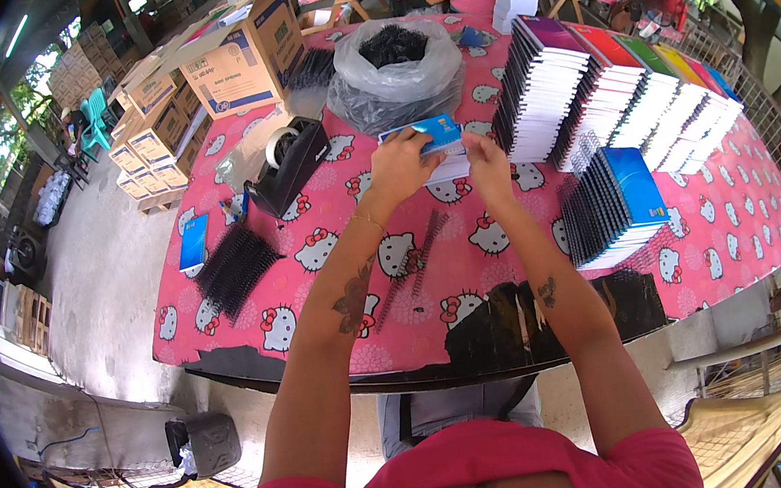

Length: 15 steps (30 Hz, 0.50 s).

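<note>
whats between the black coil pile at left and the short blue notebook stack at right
In the head view, thin loose coils lie on the pink tablecloth between them, with both forearms passing above that stretch.

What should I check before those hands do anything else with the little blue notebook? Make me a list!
1. Left hand holding the blue notebook: ok, its fingers are on the cover.
2. Right hand gripping it firmly: cannot tell; it is at the notebook's right edge.
3. Notebook's binding finished: cannot tell, the hands hide too much.
4. Pile of black spirals on the table: ok, left of the left forearm.
5. No loose bits between the forearms: not ok, thin loose spirals lie there.
6. Tape dispenser apart from the left hand: ok.
</note>
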### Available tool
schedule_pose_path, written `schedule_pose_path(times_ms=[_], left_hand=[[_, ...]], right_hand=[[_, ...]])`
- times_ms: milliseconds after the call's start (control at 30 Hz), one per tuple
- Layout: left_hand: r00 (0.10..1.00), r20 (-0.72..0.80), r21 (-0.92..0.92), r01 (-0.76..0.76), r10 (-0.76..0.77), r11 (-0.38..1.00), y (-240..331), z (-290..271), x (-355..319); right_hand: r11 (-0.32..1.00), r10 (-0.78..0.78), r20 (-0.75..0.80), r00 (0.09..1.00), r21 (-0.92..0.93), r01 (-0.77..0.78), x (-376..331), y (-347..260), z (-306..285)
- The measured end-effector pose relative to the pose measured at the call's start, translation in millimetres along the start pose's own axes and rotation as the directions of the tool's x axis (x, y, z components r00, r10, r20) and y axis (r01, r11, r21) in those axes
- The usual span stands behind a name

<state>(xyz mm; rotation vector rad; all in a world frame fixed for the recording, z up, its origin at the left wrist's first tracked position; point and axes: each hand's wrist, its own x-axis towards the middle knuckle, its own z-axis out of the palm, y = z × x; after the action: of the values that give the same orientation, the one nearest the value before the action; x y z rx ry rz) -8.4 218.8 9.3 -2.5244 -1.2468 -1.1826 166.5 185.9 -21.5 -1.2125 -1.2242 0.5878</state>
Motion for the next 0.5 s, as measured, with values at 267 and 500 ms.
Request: schedule_pose_path(times_ms=[267,500], left_hand=[[0.982,0.140,-0.063,0.135,-0.125,0.989,-4.0,-1.3,7.4],[0.977,0.148,-0.063,0.161,-0.150,0.985,-5.9,-3.3,6.3]], right_hand=[[0.979,-0.123,-0.029,0.992,-0.168,0.116,-7.9,17.7,-2.5],[0.934,-0.240,-0.020,0.970,-0.279,0.226,-5.7,20.3,-1.2]])
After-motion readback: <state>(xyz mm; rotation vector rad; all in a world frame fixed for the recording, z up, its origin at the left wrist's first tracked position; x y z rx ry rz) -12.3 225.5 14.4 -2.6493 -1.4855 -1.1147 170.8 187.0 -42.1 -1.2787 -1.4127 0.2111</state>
